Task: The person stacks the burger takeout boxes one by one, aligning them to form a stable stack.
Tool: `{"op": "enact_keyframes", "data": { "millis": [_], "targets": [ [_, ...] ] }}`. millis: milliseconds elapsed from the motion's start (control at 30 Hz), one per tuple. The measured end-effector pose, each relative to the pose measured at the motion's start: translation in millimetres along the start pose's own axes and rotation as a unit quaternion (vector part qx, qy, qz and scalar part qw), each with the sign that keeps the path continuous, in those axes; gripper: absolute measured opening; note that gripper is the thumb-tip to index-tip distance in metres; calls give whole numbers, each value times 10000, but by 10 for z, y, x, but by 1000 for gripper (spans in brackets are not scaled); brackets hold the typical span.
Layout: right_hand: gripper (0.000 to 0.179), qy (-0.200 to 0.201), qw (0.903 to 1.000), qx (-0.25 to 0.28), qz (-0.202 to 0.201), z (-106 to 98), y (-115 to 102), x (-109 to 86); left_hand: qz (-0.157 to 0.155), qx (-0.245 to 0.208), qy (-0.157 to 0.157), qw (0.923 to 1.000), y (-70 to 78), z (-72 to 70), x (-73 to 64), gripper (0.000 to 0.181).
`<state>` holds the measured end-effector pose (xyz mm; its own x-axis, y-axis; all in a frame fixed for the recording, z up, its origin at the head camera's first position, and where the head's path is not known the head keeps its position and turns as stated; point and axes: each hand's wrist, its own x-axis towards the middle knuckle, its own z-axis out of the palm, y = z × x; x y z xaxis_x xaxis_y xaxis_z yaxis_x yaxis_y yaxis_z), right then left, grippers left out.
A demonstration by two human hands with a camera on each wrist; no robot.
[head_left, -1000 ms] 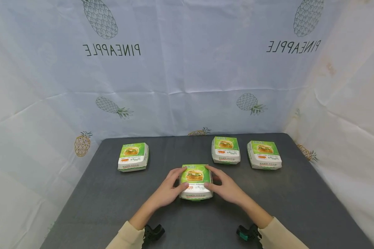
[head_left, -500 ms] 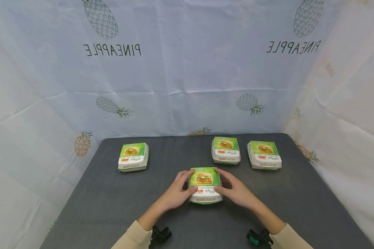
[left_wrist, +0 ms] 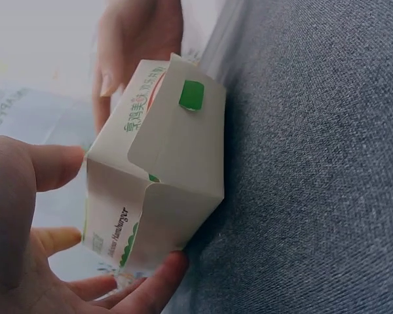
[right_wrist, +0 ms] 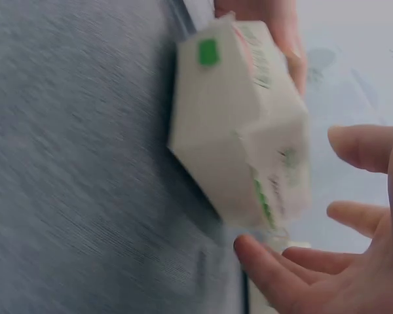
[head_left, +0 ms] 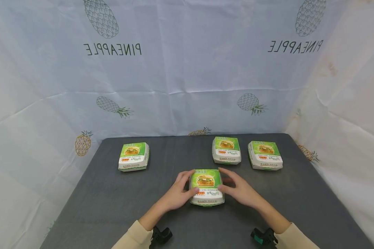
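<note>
Behind the far edge of the desk, a white cloth with pineapple drawings and mirror-written lettering is hanging, and white cloth is also standing along the left and right edges. The desk itself is showing a dark grey surface. Over its near part, two cream sleeves of a person are appearing. The left hand is lying spread along the left side of the front box, its thumb tip and some fingertips touching it. The right hand is also lying spread, just beside the right side; the blurred right wrist view is showing a gap between its thumb and this box. Between both hands, the front box is resting near the middle of the desk, its lid bearing a burger picture on green. Three similar boxes are lying farther away: the left box near the far left corner, the back box near the far edge, right of its middle, and the right box near the far right corner. On each wrist, a small black device is sitting.
</note>
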<state>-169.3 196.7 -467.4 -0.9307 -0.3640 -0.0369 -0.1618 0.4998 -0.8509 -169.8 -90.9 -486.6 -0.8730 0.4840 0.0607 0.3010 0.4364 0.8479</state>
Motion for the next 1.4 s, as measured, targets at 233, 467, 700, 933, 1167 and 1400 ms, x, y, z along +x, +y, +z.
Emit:
{"op": "enact_keyframes", "data": {
  "millis": [233, 467, 700, 933, 1167, 1400],
  "targets": [
    [71, 702, 9962, -467, -224, -302, -19, 70, -52, -3, -53, 10000, -1, 3, 40, 78],
    [70, 1549, 9860, -586, -208, -502, -7, 265, -183, 76, -31, 9998, 7, 30, 49, 82],
    [72, 1891, 9784, -837, 8, -528, 108, 479, -178, 119, -36, 9998, -6, 44, 55, 84],
    [76, 1857, 9779, -945, 162, -480, 241, 628, -156, 156, -23, 9998, 9, 56, 41, 85],
    [79, 1867, 9787, -833, 198, -448, 348, 722, -186, 62, -11, 9998, 24, 59, 39, 84],
    [83, 1814, 9821, -433, 265, -435, 425, 784, -188, 37, -17, 9998, 20, 64, 41, 84]
  ]
}}
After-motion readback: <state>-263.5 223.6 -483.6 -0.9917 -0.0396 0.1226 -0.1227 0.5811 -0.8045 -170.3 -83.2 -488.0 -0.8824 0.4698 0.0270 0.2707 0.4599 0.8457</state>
